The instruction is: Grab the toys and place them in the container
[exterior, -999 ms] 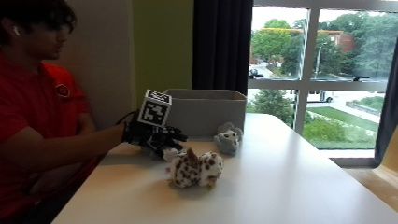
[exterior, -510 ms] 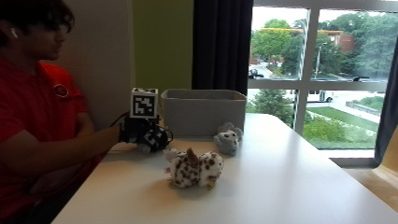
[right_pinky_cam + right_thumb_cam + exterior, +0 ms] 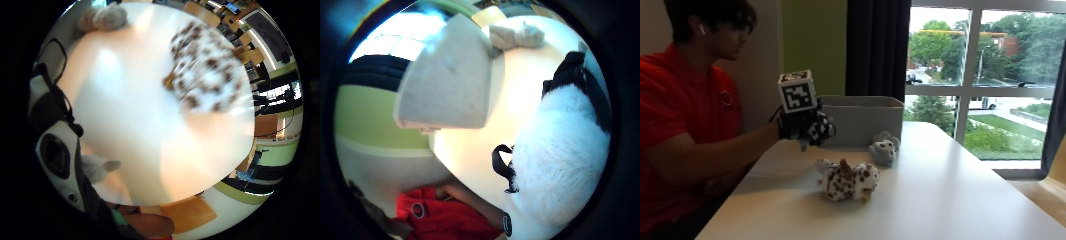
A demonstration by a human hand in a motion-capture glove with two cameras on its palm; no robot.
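A small black-and-white plush toy [image 3: 817,131] was gripped by the black-gloved right hand [image 3: 800,127] beside the grey fabric container [image 3: 859,120]; two plush toys, one brown-spotted [image 3: 846,180] and one grey [image 3: 883,149], were left on the table.

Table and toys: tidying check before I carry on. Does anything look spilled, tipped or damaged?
Nothing stands out. The grey container stands upright; the spotted toy and grey toy sit on the table; the right hand holds a black-and-white toy.
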